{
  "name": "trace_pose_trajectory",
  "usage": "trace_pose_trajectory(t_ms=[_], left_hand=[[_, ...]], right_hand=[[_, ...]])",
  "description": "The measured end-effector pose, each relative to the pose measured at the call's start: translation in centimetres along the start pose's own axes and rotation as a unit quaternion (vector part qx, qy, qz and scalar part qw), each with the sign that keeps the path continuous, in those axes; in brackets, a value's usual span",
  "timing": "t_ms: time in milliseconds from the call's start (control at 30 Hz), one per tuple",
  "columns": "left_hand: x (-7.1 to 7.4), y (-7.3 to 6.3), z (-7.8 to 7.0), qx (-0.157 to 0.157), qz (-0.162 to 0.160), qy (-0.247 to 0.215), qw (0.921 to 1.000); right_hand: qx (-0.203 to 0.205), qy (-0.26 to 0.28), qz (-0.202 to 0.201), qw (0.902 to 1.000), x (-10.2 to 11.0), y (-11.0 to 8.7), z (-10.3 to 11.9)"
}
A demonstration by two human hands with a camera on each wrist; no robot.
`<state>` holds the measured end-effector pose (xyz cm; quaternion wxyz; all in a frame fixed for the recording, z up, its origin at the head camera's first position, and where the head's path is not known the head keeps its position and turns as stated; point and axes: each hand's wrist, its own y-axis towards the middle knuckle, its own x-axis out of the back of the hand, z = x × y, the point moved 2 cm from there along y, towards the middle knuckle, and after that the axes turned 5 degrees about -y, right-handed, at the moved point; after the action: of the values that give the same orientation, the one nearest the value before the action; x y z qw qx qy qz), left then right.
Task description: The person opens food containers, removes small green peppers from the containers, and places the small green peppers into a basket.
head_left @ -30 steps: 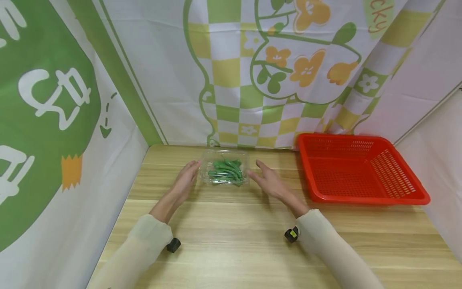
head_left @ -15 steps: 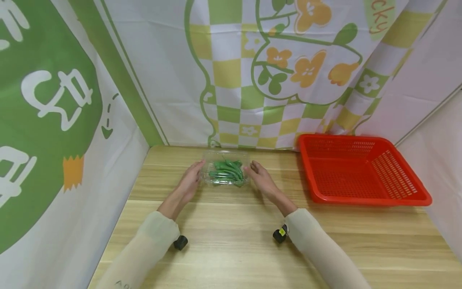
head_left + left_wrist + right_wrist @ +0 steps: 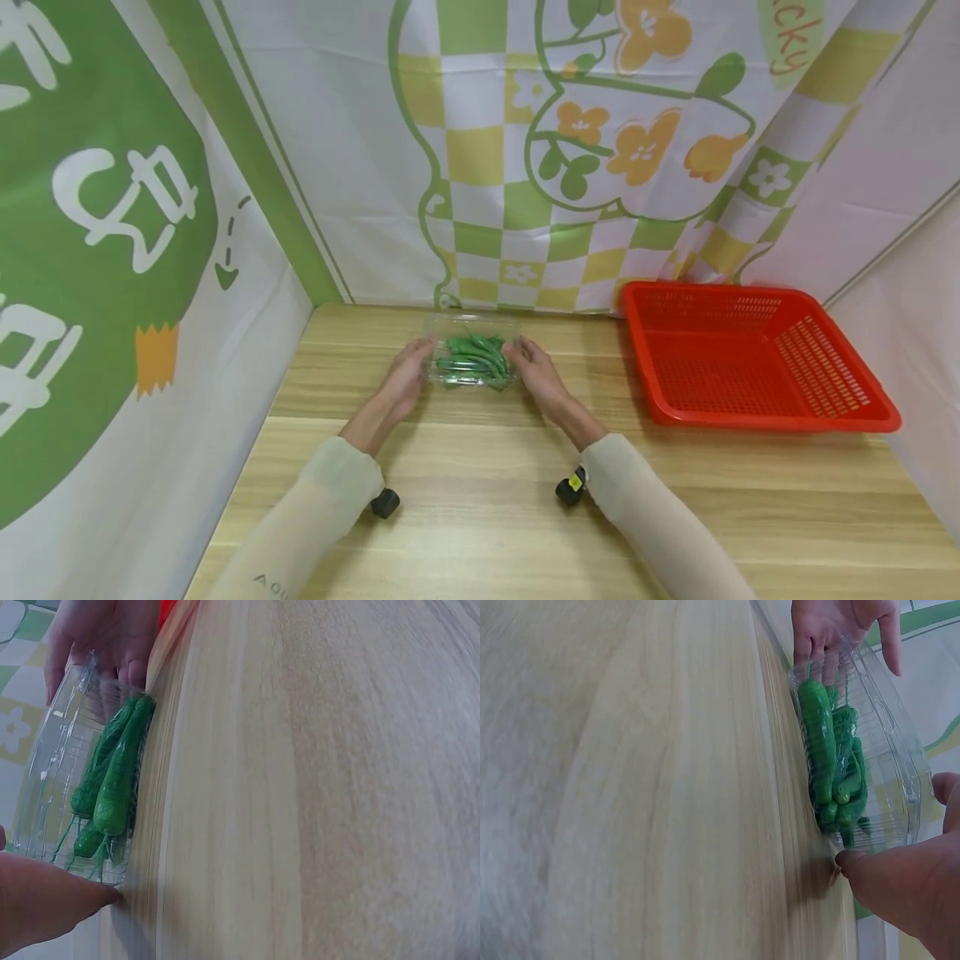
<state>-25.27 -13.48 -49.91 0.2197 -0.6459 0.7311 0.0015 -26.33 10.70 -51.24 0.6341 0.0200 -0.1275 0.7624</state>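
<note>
A clear plastic box (image 3: 471, 323) stands near the table's back edge, lid closed, with several green peppers (image 3: 480, 360) inside. My left hand (image 3: 406, 375) grips its left side and my right hand (image 3: 538, 372) its right side. In the left wrist view the peppers (image 3: 116, 769) show through the wall, with the left thumb (image 3: 52, 900) at the near lower edge and the right palm (image 3: 112, 634) beyond. From the right wrist the box (image 3: 889, 765) appears between the right hand (image 3: 907, 877) and the left hand (image 3: 840, 622). Whether it touches the table cannot be told.
A red plastic basket (image 3: 750, 419) with perforated walls stands on the right of the wooden table (image 3: 480, 500). A patterned cloth (image 3: 517, 208) hangs directly behind the table, and another sheet (image 3: 247, 358) lines the left side.
Both hands have closed in from beside the box and now hold its two sides. The right hand came leftward, the left hand slightly rightward. The basket has stayed in place.
</note>
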Motion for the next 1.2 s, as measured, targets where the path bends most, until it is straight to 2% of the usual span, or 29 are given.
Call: trace_pose_trajectory(t_ms=[300,400,700,967,1200], left_hand=[[-0.3,0.1,0.5,0.000,-0.015,0.008,0.9999],[-0.4,0.2,0.7,-0.004,-0.019,-0.008,0.9998],[-0.5,0.2,0.8,-0.017,-0.004,-0.013,0.9998],[-0.8,-0.9,0.6,-0.005,-0.001,0.013,0.9999],[-1.2,-2.0,0.7,-0.007,0.018,0.028,0.9994]], right_hand=[[0.001,0.025,0.011,0.9996,-0.6,0.0,-0.1],[0.003,0.027,0.012,0.9996,-0.7,0.0,-0.1],[0.000,0.034,0.005,0.9994,-0.6,-0.1,0.0],[-0.002,0.013,0.009,0.9999,-0.4,-1.3,0.3],[-0.008,0.011,0.013,0.9998,-0.2,-2.8,0.5]])
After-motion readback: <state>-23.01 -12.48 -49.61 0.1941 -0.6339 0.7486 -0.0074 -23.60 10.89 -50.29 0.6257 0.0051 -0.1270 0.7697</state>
